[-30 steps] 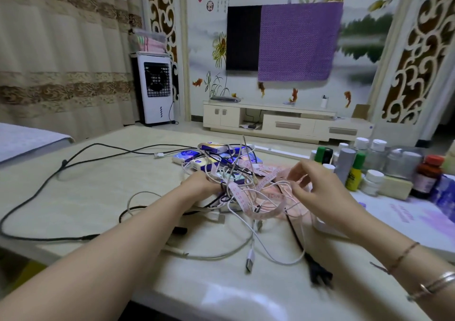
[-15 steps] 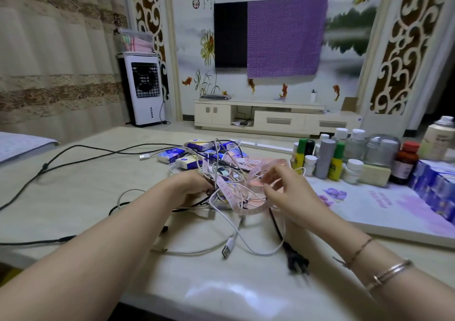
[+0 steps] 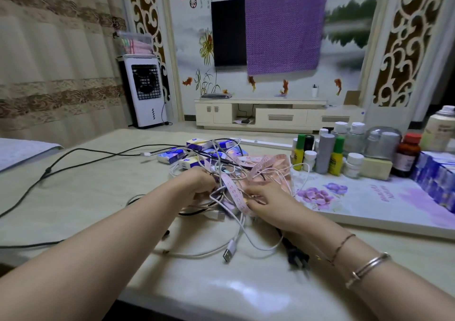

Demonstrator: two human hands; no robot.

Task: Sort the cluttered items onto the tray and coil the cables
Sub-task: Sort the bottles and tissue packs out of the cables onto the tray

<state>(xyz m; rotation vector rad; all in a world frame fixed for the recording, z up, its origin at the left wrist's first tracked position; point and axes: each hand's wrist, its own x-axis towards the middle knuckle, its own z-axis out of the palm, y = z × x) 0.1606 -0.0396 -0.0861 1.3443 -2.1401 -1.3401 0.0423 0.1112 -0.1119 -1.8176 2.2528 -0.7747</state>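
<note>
Cables (image 3: 236, 180) gripped by left hand (image 3: 199, 185); right hand (image 3: 267, 201) fingers pinch tape measure (image 3: 234, 192).

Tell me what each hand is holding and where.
Left hand grips the tangled white cables at the bundle's near-left edge. Right hand pinches the pink measuring tape at its near end.

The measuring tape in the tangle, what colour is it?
Pink, with red numbers. The measuring tape shows in the head view.

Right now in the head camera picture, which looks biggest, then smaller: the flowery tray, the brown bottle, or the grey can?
1. flowery tray, by far the biggest.
2. grey can and brown bottle: they look about alike, so I cannot rank them.
</note>
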